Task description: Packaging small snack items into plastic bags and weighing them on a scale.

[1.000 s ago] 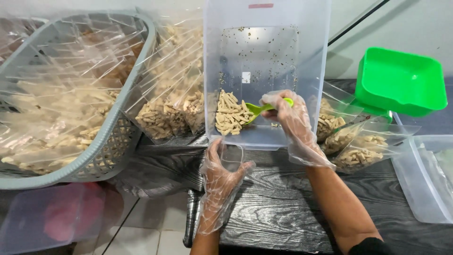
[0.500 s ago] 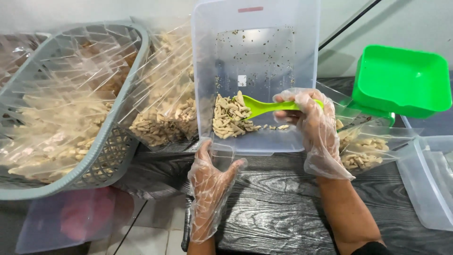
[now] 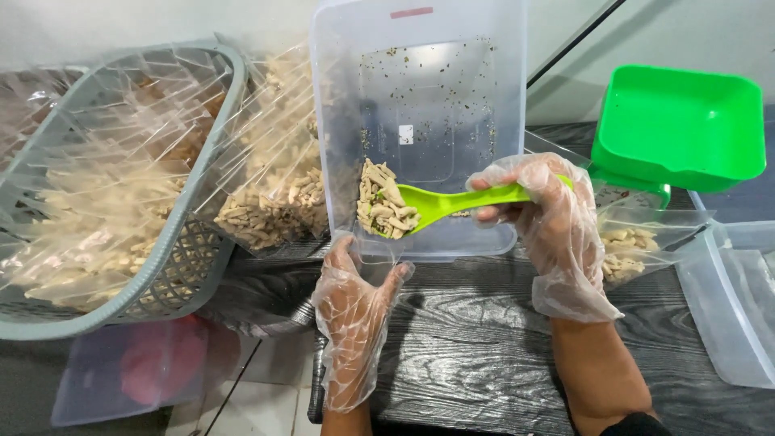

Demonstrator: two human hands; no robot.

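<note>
The fingers of the right hand [image 3: 545,202], sheathed in a loose, crinkled plastic glove, are clenched around the handle of a green spoon [image 3: 452,200], which is held nearly level so that its bowl reaches the pale snack sticks [image 3: 379,206] heaped in the lower left corner of a clear tub [image 3: 420,97]. The tub is tipped up on its side, so the sticks are gathered at its low edge; crumbs and dark flecks are stuck to its smooth wall. The left hand [image 3: 355,311], gloved likewise, is cupped with its fingers curled around a small clear bag [image 3: 379,254], held open just beneath the tub's rim. Filled bags [image 3: 274,194] of the same sticks are stacked beside the tub, more in a grey latticed basket [image 3: 173,254]. A glossy green tray [image 3: 678,129] is perched to the right, above a dark, wood-grained table [image 3: 468,355].
</note>
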